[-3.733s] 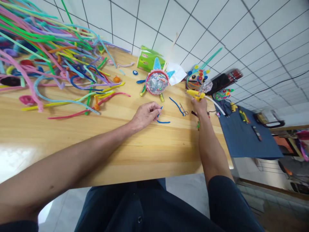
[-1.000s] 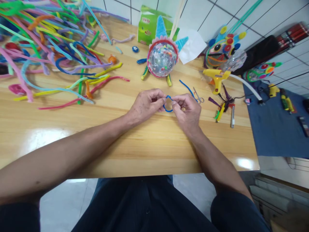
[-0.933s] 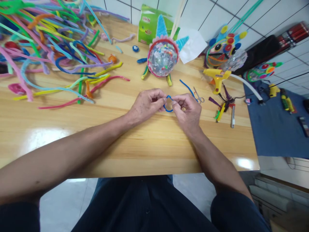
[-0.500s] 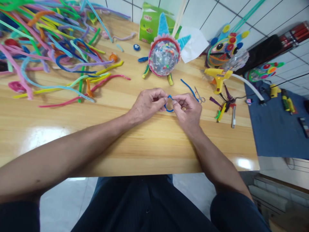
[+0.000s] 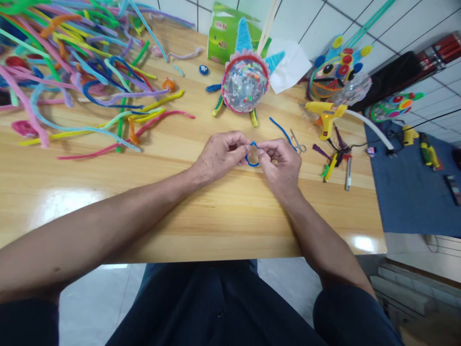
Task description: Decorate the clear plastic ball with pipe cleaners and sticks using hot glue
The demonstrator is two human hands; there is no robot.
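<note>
Between my two hands a short blue pipe cleaner (image 5: 253, 165) is bent round into a small loop. My left hand (image 5: 226, 153) pinches the loop's left side between thumb and fingers. On the other side, my right hand (image 5: 279, 162) grips it near the top, where a small blue bump sticks up. Just beyond the right hand lie another blue pipe cleaner (image 5: 283, 132) and a pair of small scissors (image 5: 298, 143). Farther back stands a clear round ornament (image 5: 246, 85) with a pink scalloped rim, light blue spikes and green-yellow legs.
A heap of coloured pipe cleaners (image 5: 82, 72) covers the back left. At the right are a yellow glue gun (image 5: 326, 115), a utility knife (image 5: 348, 174) and a decorated face-like craft (image 5: 329, 77). A green packet (image 5: 225, 36) stands by the tiled wall. The wooden table's front edge (image 5: 216, 261) runs before my lap.
</note>
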